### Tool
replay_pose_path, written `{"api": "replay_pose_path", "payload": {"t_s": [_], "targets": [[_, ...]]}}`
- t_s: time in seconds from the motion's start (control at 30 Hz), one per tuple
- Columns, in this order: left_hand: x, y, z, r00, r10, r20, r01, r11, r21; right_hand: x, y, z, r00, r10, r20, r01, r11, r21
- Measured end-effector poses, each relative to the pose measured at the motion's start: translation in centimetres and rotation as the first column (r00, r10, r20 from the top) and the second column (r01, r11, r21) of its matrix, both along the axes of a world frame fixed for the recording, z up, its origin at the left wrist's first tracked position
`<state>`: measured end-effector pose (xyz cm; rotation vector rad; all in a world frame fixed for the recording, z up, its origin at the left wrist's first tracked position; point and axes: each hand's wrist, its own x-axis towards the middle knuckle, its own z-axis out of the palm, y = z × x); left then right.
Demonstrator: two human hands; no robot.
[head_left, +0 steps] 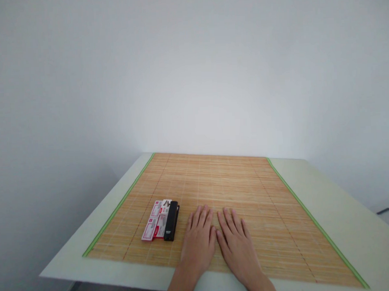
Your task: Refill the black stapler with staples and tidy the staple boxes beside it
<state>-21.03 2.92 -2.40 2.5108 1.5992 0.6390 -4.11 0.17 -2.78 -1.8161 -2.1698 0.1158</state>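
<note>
My left hand (198,238) lies flat, palm down, on a bamboo mat (222,178), its fingers stretched forward. Beside it my right hand (237,243) rests the same way, and the two thumbs almost meet. Neither hand holds anything. Just left of my left hand is a black stapler (171,221), lying lengthwise away from me. Against its left side sit small red-and-white boxes (161,224), one with a picture of staples or a stapler on it. Farther left are white cards or boxes with pink print (150,228), lined up in a column.
The mat has green edging (119,210) on both sides and covers most of a white table (68,256). White walls (197,76) stand behind and beside the table. A small dark object (383,211) shows past the table's right edge.
</note>
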Motion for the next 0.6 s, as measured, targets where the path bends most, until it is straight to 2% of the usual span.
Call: {"api": "replay_pose_path", "payload": {"t_s": [0.27,0.6], "targets": [[0.0,-0.24,-0.13,0.999,0.008,-0.053,-0.004,0.997,0.077,-0.12,0.04,-0.16,0.997,-0.035,0.066,0.038,0.999,-0.038],[-0.11,-0.13,-0.28,0.998,0.002,-0.061,0.001,0.999,0.049,-0.01,0.21,0.04,0.999,-0.043,0.029,0.045,0.998,-0.055]]}}
